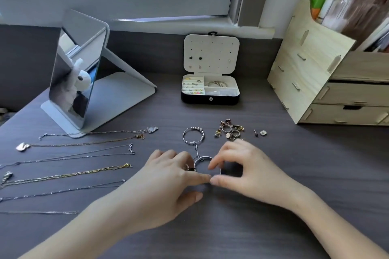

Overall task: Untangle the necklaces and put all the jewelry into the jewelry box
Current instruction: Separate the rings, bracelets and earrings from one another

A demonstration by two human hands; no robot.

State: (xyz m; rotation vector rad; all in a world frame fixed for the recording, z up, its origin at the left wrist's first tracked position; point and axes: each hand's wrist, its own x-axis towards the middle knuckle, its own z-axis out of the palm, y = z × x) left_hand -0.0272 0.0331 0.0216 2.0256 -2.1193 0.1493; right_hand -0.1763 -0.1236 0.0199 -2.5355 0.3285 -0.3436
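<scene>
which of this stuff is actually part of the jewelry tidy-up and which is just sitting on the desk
Part of the job:
jewelry box, open
necklaces laid in rows
beaded bracelet
bangle, with the left hand and right hand on it
pile of rings and earrings
two small loose pieces

Just lying about:
mirror
wooden organizer
</scene>
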